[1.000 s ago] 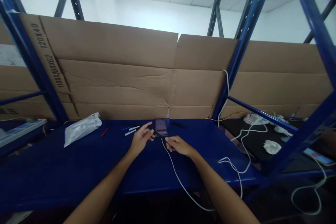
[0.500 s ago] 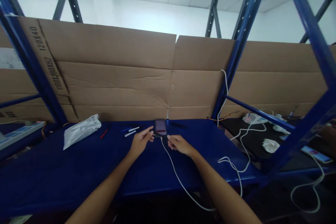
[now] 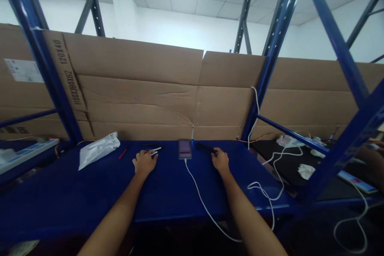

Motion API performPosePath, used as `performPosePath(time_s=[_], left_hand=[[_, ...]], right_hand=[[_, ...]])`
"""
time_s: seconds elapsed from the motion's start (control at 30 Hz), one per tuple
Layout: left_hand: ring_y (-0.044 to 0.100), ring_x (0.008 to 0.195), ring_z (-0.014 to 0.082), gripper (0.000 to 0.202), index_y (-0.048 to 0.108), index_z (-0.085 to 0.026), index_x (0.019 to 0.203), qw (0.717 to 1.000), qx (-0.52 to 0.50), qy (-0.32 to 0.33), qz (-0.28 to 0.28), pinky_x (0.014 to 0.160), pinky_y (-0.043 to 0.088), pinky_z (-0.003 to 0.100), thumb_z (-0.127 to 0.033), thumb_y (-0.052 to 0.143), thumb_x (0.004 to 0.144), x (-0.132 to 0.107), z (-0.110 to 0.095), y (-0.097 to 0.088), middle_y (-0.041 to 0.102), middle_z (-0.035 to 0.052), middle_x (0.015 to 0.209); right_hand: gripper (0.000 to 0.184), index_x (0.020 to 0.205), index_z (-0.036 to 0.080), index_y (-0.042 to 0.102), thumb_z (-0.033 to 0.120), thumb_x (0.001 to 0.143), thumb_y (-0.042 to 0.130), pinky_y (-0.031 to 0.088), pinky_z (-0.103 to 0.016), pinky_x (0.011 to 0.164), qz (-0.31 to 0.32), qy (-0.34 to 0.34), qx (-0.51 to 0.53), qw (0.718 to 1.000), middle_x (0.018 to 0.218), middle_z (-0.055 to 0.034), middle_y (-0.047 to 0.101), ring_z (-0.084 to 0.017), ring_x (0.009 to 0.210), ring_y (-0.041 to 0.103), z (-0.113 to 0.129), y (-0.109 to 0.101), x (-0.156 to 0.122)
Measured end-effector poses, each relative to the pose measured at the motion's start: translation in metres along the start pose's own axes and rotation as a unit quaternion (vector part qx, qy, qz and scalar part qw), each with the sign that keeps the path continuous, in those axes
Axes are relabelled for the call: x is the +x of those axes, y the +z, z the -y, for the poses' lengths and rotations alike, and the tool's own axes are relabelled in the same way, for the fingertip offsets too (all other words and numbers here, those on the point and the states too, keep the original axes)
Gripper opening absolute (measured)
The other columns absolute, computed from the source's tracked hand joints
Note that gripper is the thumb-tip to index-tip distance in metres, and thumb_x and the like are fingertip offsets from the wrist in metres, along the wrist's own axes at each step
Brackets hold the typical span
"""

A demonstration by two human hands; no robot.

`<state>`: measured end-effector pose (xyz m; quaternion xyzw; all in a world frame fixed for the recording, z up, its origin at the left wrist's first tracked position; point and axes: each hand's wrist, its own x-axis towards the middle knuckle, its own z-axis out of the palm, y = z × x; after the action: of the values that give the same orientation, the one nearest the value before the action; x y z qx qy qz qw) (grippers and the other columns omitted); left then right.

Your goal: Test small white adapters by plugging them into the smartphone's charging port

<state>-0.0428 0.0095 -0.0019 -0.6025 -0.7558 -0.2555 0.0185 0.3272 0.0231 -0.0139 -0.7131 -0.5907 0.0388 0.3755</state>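
Observation:
A dark phone (image 3: 184,149) lies on the blue shelf surface (image 3: 90,192) with its screen lit, and a white cable (image 3: 204,204) is plugged into its near end. My left hand (image 3: 144,161) rests to its left, fingers curled onto small white sticks (image 3: 155,151). To the phone's right, my right hand (image 3: 220,159) reaches a dark slim object (image 3: 204,147), its fingers on that object's near end. Neither hand touches the phone.
Cardboard sheets (image 3: 135,88) wall off the back of the shelf. A white plastic bag (image 3: 97,150) and a red pen (image 3: 121,153) lie at the left. Blue rack posts (image 3: 270,68) stand right; beyond them lie white chargers, cables and another phone (image 3: 355,181).
Both hands left the phone and cable: the left moved left to the white sticks, the right moved right to the dark object. The phone now lies flat, plugged in.

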Motion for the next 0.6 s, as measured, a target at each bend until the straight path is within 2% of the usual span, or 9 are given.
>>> performPosePath(time_s=[0.1, 0.23, 0.33, 0.4, 0.5, 0.57, 0.6], left_hand=[[0.053, 0.115, 0.0388, 0.031, 0.074, -0.026, 0.107, 1.000, -0.002, 0.013, -0.001, 0.094, 0.039, 0.054, -0.041, 0.051, 0.094, -0.001, 0.000, 0.001, 0.064, 0.0157, 0.118], [0.058, 0.107, 0.0355, 0.034, 0.073, -0.022, 0.104, 0.999, -0.019, 0.041, -0.025, 0.091, 0.042, 0.048, -0.040, 0.045, 0.099, -0.001, -0.005, -0.002, 0.069, 0.0152, 0.111], [0.064, 0.098, 0.0286, 0.038, 0.071, -0.021, 0.103, 0.985, -0.116, 0.124, -0.017, 0.086, 0.046, 0.038, -0.040, 0.038, 0.102, -0.004, -0.015, -0.007, 0.072, 0.0111, 0.100], [0.067, 0.093, 0.0242, 0.039, 0.070, -0.022, 0.099, 0.953, -0.212, 0.214, 0.023, 0.083, 0.047, 0.032, -0.043, 0.036, 0.103, -0.011, -0.027, -0.010, 0.073, 0.0072, 0.095], [0.067, 0.089, 0.0215, 0.038, 0.071, -0.022, 0.095, 0.901, -0.266, 0.324, 0.108, 0.081, 0.047, 0.029, -0.046, 0.042, 0.102, -0.026, -0.047, -0.013, 0.073, 0.0052, 0.094], [0.067, 0.087, 0.0205, 0.037, 0.071, -0.022, 0.094, 0.886, -0.272, 0.350, 0.133, 0.080, 0.046, 0.028, -0.044, 0.042, 0.102, -0.034, -0.056, -0.014, 0.073, 0.0048, 0.092], [0.066, 0.086, 0.0201, 0.037, 0.071, -0.021, 0.094, 0.884, -0.271, 0.353, 0.142, 0.079, 0.047, 0.028, -0.043, 0.042, 0.102, -0.037, -0.059, -0.013, 0.072, 0.0047, 0.091]], right_hand=[[0.034, 0.117, 0.023, 0.070, 0.025, 0.084, 0.064, 0.046, -0.037, 0.082, -0.011, 0.005, -0.011, 1.000, 0.099, -0.0097, 0.074, -0.029, 0.100, 0.063, -0.002, 0.004, 0.001], [0.024, 0.105, 0.024, 0.074, 0.026, 0.083, 0.064, 0.045, -0.038, 0.082, -0.042, 0.009, -0.006, 0.999, 0.105, -0.0113, 0.072, -0.030, 0.102, 0.062, 0.000, 0.001, 0.003], [0.018, 0.094, 0.021, 0.074, 0.026, 0.086, 0.058, 0.046, -0.036, 0.085, -0.034, -0.039, 0.056, 0.997, 0.098, -0.0102, 0.072, -0.026, 0.099, 0.064, 0.010, -0.004, -0.001], [0.021, 0.093, 0.020, 0.072, 0.032, 0.090, 0.055, 0.048, -0.034, 0.083, 0.034, -0.109, 0.152, 0.982, 0.091, -0.0067, 0.073, -0.023, 0.090, 0.065, 0.023, -0.005, -0.008], [0.031, 0.103, 0.020, 0.069, 0.046, 0.089, 0.061, 0.049, -0.030, 0.074, 0.174, -0.177, 0.279, 0.928, 0.087, -0.0036, 0.071, -0.018, 0.077, 0.064, 0.043, -0.002, -0.022], [0.031, 0.092, 0.018, 0.069, 0.049, 0.089, 0.062, 0.048, -0.028, 0.073, 0.241, -0.204, 0.319, 0.893, 0.083, -0.0030, 0.070, -0.017, 0.075, 0.063, 0.053, 0.000, -0.030], [0.034, 0.083, 0.018, 0.067, 0.050, 0.090, 0.061, 0.047, -0.027, 0.071, 0.252, -0.207, 0.321, 0.889, 0.077, -0.0026, 0.069, -0.016, 0.072, 0.061, 0.057, 0.001, -0.034]])
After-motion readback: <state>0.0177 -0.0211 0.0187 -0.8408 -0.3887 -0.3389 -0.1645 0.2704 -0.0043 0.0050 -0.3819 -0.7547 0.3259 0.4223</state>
